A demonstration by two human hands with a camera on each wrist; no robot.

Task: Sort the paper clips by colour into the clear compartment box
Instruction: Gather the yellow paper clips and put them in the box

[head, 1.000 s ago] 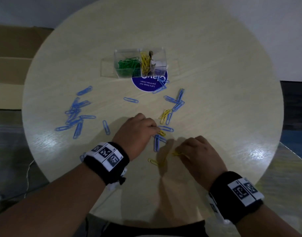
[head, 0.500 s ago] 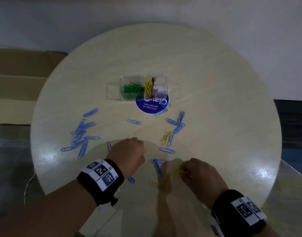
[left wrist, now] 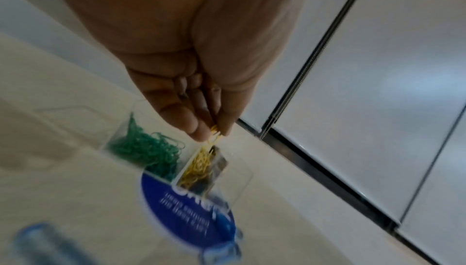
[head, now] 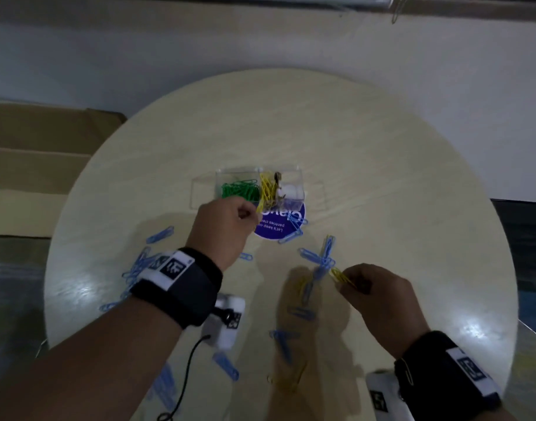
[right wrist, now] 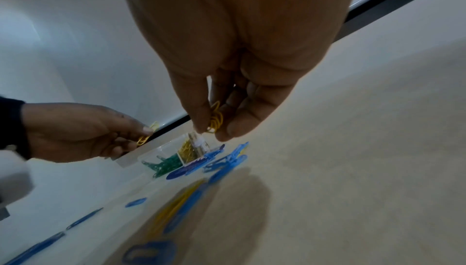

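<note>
The clear compartment box (head: 294,177) stands mid-table, with green clips (head: 240,189) in its left cell and yellow clips (head: 266,189) in the middle one. My left hand (head: 230,226) hovers just in front of the box and pinches yellow clips (left wrist: 214,130) over the yellow cell (left wrist: 199,167). My right hand (head: 373,287) is raised above the table's near right part and pinches several yellow clips (head: 341,276), also seen in the right wrist view as yellow clips (right wrist: 215,119). Blue clips (head: 321,256) lie scattered on the table.
A round blue sticker (head: 280,226) lies under the box's front. More blue clips (head: 139,265) are spread at the left, and others (head: 283,338) with a few yellow clips (head: 289,381) near the front edge. Cardboard (head: 38,165) sits left of the round table (head: 412,208).
Both hands have lifted off the table with yellow clips. The left hand moved forward to the box; the right hand rose and moved slightly right. The head view tilted upward.
</note>
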